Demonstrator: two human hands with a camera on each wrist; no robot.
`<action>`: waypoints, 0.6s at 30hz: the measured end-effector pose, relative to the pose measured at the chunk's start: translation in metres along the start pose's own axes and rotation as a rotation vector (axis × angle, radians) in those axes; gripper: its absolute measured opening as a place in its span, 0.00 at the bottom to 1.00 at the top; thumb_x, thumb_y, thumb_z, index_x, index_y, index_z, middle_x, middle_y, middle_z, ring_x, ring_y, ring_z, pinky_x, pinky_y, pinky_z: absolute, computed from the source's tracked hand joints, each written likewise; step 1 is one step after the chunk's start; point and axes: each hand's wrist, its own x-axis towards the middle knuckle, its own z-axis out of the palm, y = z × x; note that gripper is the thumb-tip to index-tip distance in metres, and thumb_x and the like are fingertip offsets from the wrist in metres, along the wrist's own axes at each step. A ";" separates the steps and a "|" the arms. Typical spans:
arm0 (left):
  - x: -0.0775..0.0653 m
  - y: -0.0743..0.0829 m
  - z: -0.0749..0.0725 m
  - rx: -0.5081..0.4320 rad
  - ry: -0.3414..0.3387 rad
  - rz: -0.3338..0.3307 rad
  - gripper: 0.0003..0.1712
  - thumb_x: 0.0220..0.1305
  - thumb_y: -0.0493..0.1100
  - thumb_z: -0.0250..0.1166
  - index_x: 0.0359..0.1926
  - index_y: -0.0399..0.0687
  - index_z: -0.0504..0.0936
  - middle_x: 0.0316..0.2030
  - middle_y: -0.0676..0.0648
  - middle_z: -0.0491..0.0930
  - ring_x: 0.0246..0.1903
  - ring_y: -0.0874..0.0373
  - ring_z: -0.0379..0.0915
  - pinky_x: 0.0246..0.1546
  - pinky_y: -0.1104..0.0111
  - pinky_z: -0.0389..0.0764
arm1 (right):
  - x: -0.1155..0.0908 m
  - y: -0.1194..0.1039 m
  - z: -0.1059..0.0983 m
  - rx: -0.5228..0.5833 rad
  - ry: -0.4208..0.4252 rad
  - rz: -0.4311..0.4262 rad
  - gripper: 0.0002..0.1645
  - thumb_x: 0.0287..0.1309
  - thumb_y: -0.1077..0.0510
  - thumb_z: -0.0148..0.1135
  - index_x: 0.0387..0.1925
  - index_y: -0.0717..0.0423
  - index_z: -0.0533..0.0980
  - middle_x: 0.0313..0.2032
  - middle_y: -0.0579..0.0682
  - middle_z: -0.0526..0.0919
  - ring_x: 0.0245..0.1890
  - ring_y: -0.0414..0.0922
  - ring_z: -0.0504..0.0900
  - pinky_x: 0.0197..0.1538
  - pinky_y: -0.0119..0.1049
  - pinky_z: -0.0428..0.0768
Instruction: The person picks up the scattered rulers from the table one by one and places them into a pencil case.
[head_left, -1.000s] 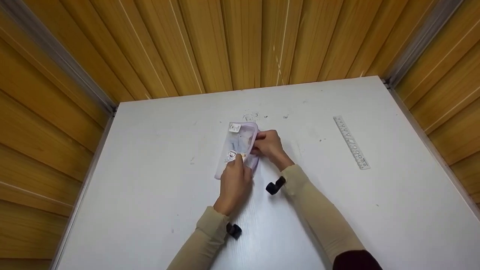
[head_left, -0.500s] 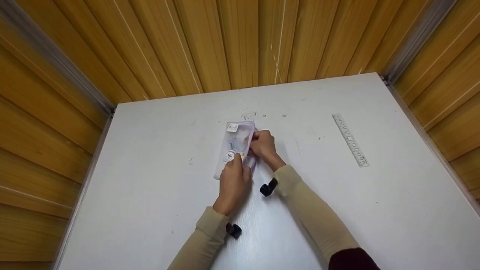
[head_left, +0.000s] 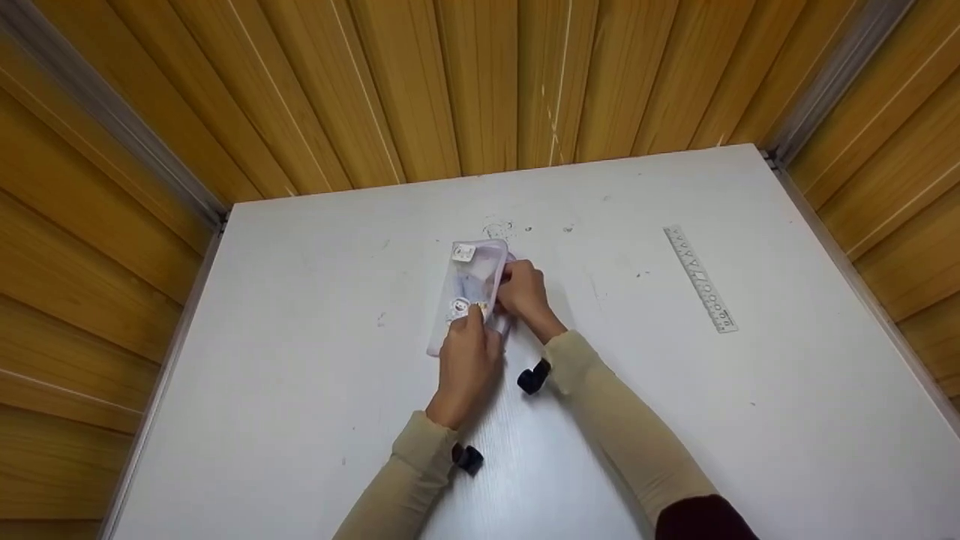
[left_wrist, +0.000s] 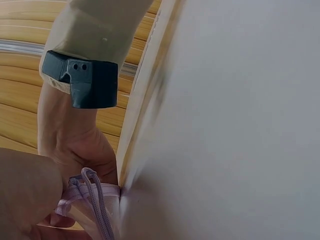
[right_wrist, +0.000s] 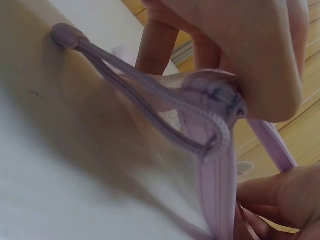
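Observation:
A see-through pouch (head_left: 472, 281) with lavender zip edging and cartoon prints stands tilted at the middle of the white table. My left hand (head_left: 466, 356) pinches its near end by the zip, thumb on the printed face. A looped lavender zip-pull cord (right_wrist: 170, 96) hangs beside that hand in the right wrist view. On the pouch's right side is my right hand (head_left: 523, 292), its fingertips reaching into the unzipped mouth and partly hidden by the edging. Something thin and reddish-brown (right_wrist: 246, 220) shows by its fingers in the right wrist view; its kind is unclear.
Off to the right, a clear stencil ruler (head_left: 701, 279) with cut-out shapes lies flat on the white table (head_left: 300, 360). Wood-patterned panel walls (head_left: 480, 90) enclose the table's back and sides.
My right hand has shifted slightly left, its fingers deeper into the pouch's mouth. The left hand keeps its hold in nearly the same place.

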 end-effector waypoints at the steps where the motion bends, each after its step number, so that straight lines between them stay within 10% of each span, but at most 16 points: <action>1: 0.000 0.000 0.000 -0.003 -0.001 -0.004 0.07 0.63 0.34 0.61 0.39 0.37 0.72 0.25 0.41 0.75 0.23 0.48 0.75 0.22 0.52 0.77 | 0.000 0.000 0.000 -0.001 0.002 0.000 0.05 0.53 0.62 0.69 0.30 0.61 0.86 0.30 0.54 0.86 0.32 0.51 0.80 0.34 0.38 0.76; 18: 0.000 0.000 0.002 -0.017 0.039 0.028 0.07 0.61 0.33 0.62 0.37 0.37 0.72 0.24 0.42 0.74 0.22 0.49 0.73 0.22 0.53 0.77 | 0.000 0.001 0.000 0.027 -0.005 0.001 0.07 0.52 0.60 0.73 0.31 0.62 0.86 0.30 0.55 0.85 0.31 0.50 0.80 0.31 0.35 0.76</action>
